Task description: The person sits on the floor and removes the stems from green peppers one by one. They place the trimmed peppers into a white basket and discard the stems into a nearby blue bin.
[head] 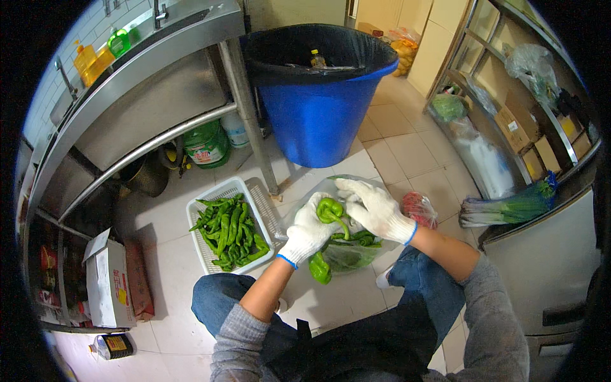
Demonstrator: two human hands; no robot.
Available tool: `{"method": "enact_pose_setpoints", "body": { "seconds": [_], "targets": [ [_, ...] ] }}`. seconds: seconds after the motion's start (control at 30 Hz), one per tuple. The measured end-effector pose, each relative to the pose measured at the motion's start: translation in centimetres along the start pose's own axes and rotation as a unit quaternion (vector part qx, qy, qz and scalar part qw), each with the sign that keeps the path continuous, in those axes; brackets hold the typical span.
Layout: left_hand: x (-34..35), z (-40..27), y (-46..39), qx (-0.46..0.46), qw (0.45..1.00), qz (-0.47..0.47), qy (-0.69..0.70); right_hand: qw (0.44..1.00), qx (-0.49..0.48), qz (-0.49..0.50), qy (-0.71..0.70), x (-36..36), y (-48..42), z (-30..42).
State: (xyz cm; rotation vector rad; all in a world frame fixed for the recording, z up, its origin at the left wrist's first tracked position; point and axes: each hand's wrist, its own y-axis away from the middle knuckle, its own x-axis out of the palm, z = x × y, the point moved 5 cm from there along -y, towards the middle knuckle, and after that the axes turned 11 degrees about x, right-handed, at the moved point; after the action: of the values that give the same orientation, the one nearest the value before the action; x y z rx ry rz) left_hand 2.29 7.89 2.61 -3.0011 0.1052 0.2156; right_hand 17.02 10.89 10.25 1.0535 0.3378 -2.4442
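My left hand (308,230), in a white knit glove with a blue cuff edge, grips a green pepper (329,210) whose curved stem points down. My right hand (379,210), gloved alike, is just right of that pepper with fingers apart; nothing shows in its grasp. Beneath both hands a clear plastic bag (351,260) on the floor contains long green peppers (365,238), partly hidden by the gloves. Below my left wrist, at the bag's left side, is another green pepper (320,268). To the left, a white plastic basket (203,260) holds many green peppers (231,229).
A blue bin (317,119) with a black liner stands ahead, beside a steel sink stand (243,110). A green bucket (206,145) is underneath. On the right are a red bag (419,209), bundled scallions (510,205) and shelving (513,107). A carton (107,281) and bottle (112,346) lie left.
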Motion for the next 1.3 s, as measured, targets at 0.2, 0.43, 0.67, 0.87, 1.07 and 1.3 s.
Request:
{"method": "enact_pose_setpoints", "body": {
  "seconds": [0.2, 0.43, 0.67, 0.87, 1.07, 1.3],
  "targets": [
    [0.9, -1.2, 0.3, -0.040, 0.992, 0.118, 0.015, 0.939, -0.282, 0.072, 0.182, 0.1, -0.2, 2.1],
    [1.8, -0.1, 0.7, -0.041, 0.989, 0.113, 0.081, 0.960, -0.237, 0.121, 0.088, 1.0, -0.7, 0.5],
    [1.5, -1.6, 0.6, -0.064, 0.998, -0.011, 0.006, 0.985, -0.174, 0.007, -0.008, 1.1, 0.4, 1.2],
    [2.0, 0.3, 0.5, -0.078, 0.960, -0.046, 0.267, 0.976, -0.039, 0.031, -0.211, 1.8, -0.3, 0.7],
    [1.5, -0.5, 1.2, -0.117, 0.941, 0.045, 0.313, 0.973, -0.221, 0.060, 0.028, 0.0, -1.2, 3.5],
    [1.3, -0.1, 0.4, -0.053, 0.991, 0.053, 0.107, 0.975, -0.196, 0.105, 0.022, 0.4, -1.6, 2.4]
  ]
}}
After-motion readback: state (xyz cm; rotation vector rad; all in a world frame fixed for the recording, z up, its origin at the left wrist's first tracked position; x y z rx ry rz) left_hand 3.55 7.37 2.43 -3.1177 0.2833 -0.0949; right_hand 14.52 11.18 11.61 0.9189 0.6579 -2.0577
